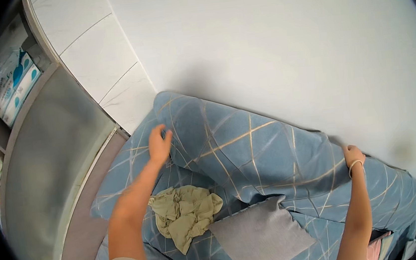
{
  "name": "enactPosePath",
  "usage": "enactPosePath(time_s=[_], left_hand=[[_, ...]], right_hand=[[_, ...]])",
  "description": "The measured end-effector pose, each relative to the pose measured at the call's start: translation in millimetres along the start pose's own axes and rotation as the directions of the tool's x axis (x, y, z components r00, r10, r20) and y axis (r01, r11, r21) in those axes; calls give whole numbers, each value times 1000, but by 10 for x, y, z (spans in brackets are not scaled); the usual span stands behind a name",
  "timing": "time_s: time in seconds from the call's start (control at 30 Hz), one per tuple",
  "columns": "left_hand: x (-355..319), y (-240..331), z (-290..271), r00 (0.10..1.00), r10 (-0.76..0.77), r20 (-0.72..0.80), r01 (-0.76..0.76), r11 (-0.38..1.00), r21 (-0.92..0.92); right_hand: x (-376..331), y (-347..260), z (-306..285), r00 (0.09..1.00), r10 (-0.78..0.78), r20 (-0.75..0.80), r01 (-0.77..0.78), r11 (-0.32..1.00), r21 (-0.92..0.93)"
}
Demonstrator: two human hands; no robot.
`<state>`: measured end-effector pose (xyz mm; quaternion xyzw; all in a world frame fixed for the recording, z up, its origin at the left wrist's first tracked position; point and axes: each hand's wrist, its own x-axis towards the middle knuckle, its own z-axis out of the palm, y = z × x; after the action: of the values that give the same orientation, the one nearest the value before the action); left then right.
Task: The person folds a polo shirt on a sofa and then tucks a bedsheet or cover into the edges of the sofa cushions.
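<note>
A blue sofa cover (264,139) with gold and pale crossing lines lies over the sofa's backrest and seat. My left hand (160,145) is at the corner where the left armrest meets the backrest. Its fingers are bent, with a gap between thumb and forefinger, and nothing shows in them. Farther right, my right hand (354,155), with a thin band at the wrist, is closed over the backrest's top edge, on the cover. Between my arms, a crumpled olive-green cloth (186,215) and a grey cushion (262,237) rest on the seat.
A pale wall (284,37) runs behind the backrest. At the left stands a cabinet (51,145) with a frosted panel and shelves holding tissue boxes (20,93). Folded fabrics (379,246) lie at the lower right, beside my right forearm.
</note>
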<state>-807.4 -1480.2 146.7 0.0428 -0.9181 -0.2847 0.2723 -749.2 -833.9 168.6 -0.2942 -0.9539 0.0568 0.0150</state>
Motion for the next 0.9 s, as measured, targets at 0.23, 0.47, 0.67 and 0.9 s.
enactPosePath(time_s=[0.23, 0.47, 0.67, 0.9], left_hand=[[1372, -1072, 651, 959, -234, -160, 231, 972, -39], [1872, -1404, 954, 946, -296, -134, 305, 951, 51], [2079, -1627, 812, 986, -159, 48, 154, 983, 99], [2206, -1256, 661, 993, -56, -107, 86, 951, 298]], right_hand=[[-24, -1, 109, 995, 63, -82, -61, 998, 21], [-34, -20, 188, 993, 43, -112, -43, 999, 0], [-36, -44, 153, 990, 108, -88, -108, 994, 10], [-13, -81, 287, 988, 110, -104, -104, 993, 57]])
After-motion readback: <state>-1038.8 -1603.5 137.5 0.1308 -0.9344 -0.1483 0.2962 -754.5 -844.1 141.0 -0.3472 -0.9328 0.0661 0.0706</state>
